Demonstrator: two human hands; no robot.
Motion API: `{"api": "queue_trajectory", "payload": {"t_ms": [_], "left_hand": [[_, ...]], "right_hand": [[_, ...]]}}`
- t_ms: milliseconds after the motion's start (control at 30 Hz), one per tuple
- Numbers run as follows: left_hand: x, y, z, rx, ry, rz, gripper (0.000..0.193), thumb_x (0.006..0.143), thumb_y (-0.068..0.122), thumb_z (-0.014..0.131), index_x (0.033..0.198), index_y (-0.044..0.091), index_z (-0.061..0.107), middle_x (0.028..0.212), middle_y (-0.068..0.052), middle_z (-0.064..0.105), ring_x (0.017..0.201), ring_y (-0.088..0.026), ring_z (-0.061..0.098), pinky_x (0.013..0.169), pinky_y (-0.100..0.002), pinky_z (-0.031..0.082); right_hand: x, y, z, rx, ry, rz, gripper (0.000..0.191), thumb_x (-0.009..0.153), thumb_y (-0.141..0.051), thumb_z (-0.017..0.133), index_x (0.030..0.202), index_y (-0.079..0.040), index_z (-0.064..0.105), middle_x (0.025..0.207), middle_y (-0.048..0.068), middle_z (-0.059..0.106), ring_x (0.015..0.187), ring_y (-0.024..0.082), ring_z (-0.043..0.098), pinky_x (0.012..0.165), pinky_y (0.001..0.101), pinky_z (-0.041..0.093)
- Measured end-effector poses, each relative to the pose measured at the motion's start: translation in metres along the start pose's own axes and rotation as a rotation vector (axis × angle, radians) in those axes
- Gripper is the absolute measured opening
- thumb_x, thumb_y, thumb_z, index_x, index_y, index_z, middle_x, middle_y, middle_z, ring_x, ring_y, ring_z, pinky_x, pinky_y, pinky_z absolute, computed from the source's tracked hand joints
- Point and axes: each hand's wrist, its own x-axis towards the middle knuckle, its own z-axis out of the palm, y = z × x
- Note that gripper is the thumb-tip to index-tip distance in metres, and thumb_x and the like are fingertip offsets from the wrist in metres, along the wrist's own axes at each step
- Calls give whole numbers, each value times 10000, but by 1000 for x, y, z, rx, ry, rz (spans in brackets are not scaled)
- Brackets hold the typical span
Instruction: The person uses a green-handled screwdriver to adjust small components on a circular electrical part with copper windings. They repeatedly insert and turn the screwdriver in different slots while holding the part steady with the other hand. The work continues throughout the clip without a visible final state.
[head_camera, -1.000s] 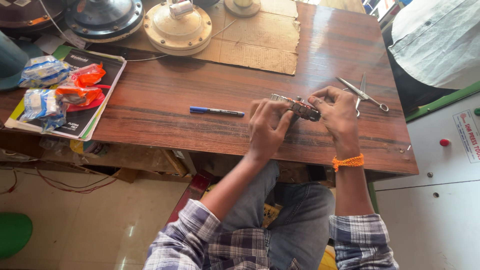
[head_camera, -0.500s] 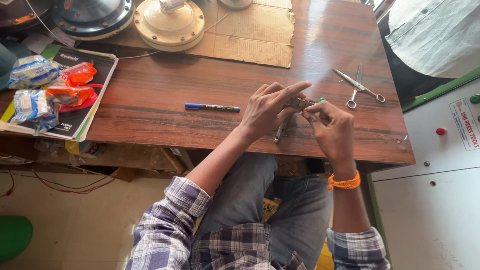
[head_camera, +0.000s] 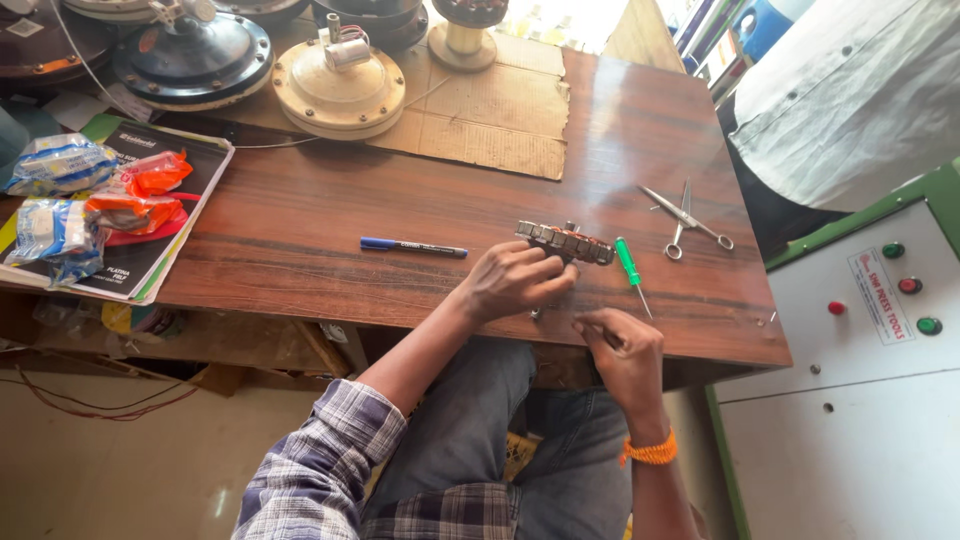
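Head view, left hand (head_camera: 515, 282) on ridged metal stator (head_camera: 565, 243)

Ahead of my left hand (head_camera: 512, 283), bare brown wooden worktop (head_camera: 300, 225) gives open passage up to flat cardboard sheet (head_camera: 490, 120). Blue-capped pen (head_camera: 413, 247) lies across that lane on left. Dark laminated metal stator core (head_camera: 565, 243) touches my fingers (head_camera: 555, 272); green-handled screwdriver (head_camera: 628, 268) just beside it. Steel scissors (head_camera: 685, 220) block right side. Round cream motor housing (head_camera: 340, 88) closes far edge.
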Motion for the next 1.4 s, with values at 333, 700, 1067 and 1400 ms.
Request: {"api": "queue_trajectory", "payload": {"t_ms": [333, 700, 1067, 1400], "left_hand": [[3, 9, -7, -129, 157, -33, 132, 859, 153, 722, 986, 168, 689, 1182, 50, 683, 811, -112, 665, 684, -302, 549], [14, 69, 12, -1522, 639, -1391, 136, 931, 136, 769, 840, 63, 699, 696, 2, 639, 513, -63, 534, 434, -226, 368], [27, 74, 20, -1058, 694, -1283, 74, 918, 98, 760, 884, 68, 702, 799, 7, 715, 694, -73, 620, 632, -262, 497], [29, 7, -18, -324, 225, -217, 737, 934, 267, 750, 1570, 211, 383, 1161, -2, 706, 1081, -168, 648, 997, -369, 523]], "right_hand": [[-2, -20, -14, 126, 15, 85, 91, 922, 18, 678, 974, 8, 752, 840, 51, 767, 762, 45, 681, 685, 207, 532], [89, -41, -14, -195, 72, -167, 68, 922, -48, 804, 959, -5, 767, 716, 82, 657, 568, 119, 475, 526, 300, 356], [127, -7, -7, -165, -114, 218, 123, 907, -124, 801, 999, -42, 798, 660, 65, 635, 565, 76, 530, 504, 293, 417], [94, 18, -49, 203, -60, 262, 90, 903, -55, 774, 973, 0, 767, 862, 0, 747, 783, 43, 662, 695, 200, 529]]}}
